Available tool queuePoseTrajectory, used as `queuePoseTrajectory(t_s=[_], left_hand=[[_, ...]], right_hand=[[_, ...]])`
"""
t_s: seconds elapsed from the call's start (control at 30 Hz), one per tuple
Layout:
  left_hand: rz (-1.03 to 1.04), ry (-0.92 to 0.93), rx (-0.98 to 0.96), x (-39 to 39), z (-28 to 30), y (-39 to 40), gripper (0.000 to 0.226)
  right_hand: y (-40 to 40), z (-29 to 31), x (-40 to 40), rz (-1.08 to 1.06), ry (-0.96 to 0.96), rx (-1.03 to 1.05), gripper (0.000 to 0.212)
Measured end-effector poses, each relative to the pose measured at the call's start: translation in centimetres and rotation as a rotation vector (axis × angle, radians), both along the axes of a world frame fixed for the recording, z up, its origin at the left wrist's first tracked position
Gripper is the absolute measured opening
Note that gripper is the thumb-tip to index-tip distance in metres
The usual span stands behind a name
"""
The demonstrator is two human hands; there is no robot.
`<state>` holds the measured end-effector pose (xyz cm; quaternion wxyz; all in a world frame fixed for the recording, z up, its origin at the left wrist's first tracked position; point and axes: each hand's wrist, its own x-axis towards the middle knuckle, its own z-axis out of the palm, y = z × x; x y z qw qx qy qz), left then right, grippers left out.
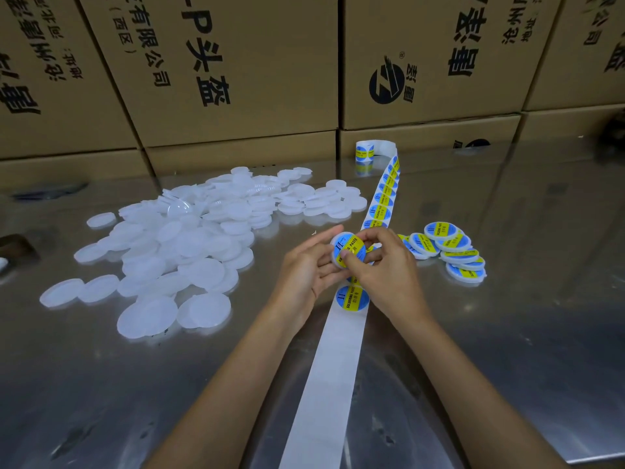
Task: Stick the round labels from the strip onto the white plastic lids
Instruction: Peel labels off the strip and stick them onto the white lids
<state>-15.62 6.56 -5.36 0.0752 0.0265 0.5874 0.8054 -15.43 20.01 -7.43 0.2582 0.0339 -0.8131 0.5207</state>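
My left hand (306,269) holds a white lid (348,250) that carries a blue and yellow round label, cradling it from below and the left. My right hand (382,265) grips the same lid from the right, its thumb pressing on the label's face. Both hands hover over the label strip (380,198), which runs from a small roll (367,151) at the back toward me. One label (351,297) sits on the strip just under my hands; nearer me the backing (324,394) is bare white. A heap of plain white lids (189,238) lies to the left.
Several labelled lids (453,252) lie overlapping to the right of my hands. The work surface is a shiny metal table (507,333). A wall of printed cardboard boxes (236,79) stands along the table's far edge. A dark object (15,245) sits at the left edge.
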Motion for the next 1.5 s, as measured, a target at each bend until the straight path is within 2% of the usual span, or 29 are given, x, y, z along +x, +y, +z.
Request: queuePoseTrajectory(t_s=[0.1, 0.13, 0.27, 0.47, 0.63, 0.77, 0.87, 1.0, 1.13, 1.27, 1.5], left_hand=[[0.019, 0.007, 0.032, 0.1, 0.1, -0.2, 0.035], [0.018, 0.007, 0.060, 0.1, 0.2, -0.3, 0.035], [-0.017, -0.016, 0.146, 0.3, 0.4, 0.0, 0.036], [-0.101, -0.024, 0.221, 0.5, 0.5, 0.1, 0.036], [-0.127, -0.020, 0.145, 0.4, 0.5, -0.2, 0.036], [-0.085, 0.055, -0.047, 0.6, 0.3, -0.1, 0.023], [-0.045, 0.131, -0.159, 0.5, 0.1, -0.4, 0.025], [-0.083, 0.152, -0.156, 0.3, 0.4, -0.9, 0.034], [0.036, 0.164, -0.114, 0.3, 0.5, -1.1, 0.018], [0.034, 0.139, -0.111, 0.0, 0.7, -1.4, 0.038], [0.090, 0.120, -0.126, 0.1, 0.6, -1.8, 0.019]], right_hand=[[0.6, -0.1, -0.2, 0.016, -0.068, -0.058, 0.076], [0.9, 0.0, -0.2, 0.003, -0.090, -0.045, 0.080], [0.8, -0.1, -0.2, -0.003, -0.097, 0.031, 0.056], [1.1, -0.4, 0.0, -0.046, -0.078, 0.180, 0.067], [1.1, -0.2, -0.1, -0.059, -0.048, 0.190, 0.062], [1.4, -0.2, -0.2, -0.052, -0.020, 0.167, 0.056], [1.3, -0.1, -0.1, 0.001, -0.008, 0.130, 0.054], [1.1, 0.0, -0.1, 0.091, -0.060, 0.026, 0.055], [0.9, -0.2, 0.2, 0.158, -0.115, 0.117, 0.055], [0.7, -0.3, 0.2, 0.175, -0.131, 0.184, 0.053], [0.9, -0.2, 0.4, 0.190, -0.075, 0.259, 0.057]])
